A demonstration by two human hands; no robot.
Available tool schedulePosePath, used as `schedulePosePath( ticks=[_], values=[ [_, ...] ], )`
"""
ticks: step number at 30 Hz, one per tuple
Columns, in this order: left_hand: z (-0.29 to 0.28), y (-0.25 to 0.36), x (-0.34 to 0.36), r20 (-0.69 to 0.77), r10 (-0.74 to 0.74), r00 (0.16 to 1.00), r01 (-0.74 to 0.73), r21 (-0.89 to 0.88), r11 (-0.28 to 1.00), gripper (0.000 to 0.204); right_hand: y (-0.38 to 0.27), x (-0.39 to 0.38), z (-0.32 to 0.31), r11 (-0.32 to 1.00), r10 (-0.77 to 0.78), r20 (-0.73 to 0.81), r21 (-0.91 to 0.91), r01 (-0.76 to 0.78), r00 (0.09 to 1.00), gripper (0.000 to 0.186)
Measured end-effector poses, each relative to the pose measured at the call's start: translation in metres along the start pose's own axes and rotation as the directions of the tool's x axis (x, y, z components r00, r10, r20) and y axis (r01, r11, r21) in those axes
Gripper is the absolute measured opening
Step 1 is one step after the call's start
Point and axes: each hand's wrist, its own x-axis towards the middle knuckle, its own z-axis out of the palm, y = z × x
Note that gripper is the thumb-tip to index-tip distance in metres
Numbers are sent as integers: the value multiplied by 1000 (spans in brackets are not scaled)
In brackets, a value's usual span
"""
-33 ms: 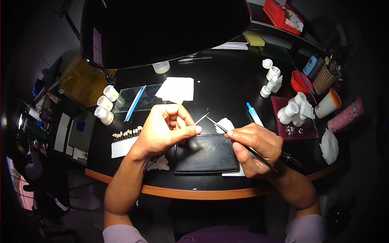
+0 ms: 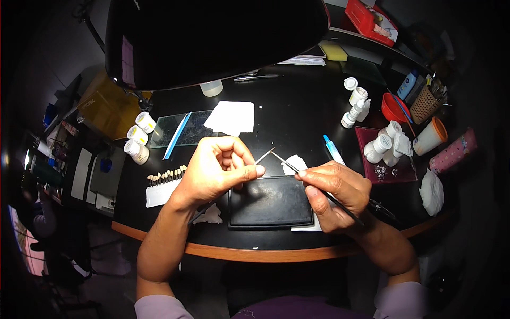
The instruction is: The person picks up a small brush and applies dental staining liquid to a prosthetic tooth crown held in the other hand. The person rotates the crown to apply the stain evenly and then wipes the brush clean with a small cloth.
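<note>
My left hand [image 2: 223, 165] pinches a slim tool [image 2: 262, 158] between thumb and fingertips. Its pale, narrow end points up and right, and a dark handle shows below the wrist. In my right hand [image 2: 337, 196], held like a pen, is a thin brush-like tool [image 2: 348, 210] with a black handle. The two fine tips meet or nearly meet above the desk; whether they touch is too small to tell. Beneath the hands lies a black rectangular pad or case [image 2: 271, 204]. A crumpled white tissue [image 2: 294, 165] rests just behind it.
A large dark lamp or magnifier [image 2: 212, 42] overhangs the back. At left stand white jars [image 2: 137, 151], a glass slab [image 2: 164, 127] and a row of shade tabs [image 2: 166, 176]. Small bottles [image 2: 377, 149] on a maroon tray, a red bowl [image 2: 393, 108] and a cup [image 2: 430, 136] occupy the right.
</note>
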Motion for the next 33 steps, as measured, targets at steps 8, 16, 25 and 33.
schedulePosePath(
  ticks=[8,16,25,33],
  values=[
    [0,1,-1,-5,2,1000,-1,15,1000,20,-1,0,-1,999,37,-48,-36,-39,998,23],
    [-1,-1,0,2,19,1000,-20,21,1000,20,0,0,-3,1000,14,-33,-28,-15,999,24],
    [0,-1,0,-2,21,1000,-21,8,1000,20,3,0,-3,999,-31,-4,-14,31,999,24],
    [-1,1,-1,-1,18,1000,-18,15,1000,20,0,3,-2,999,-46,-12,-18,45,999,24]
  ],
)
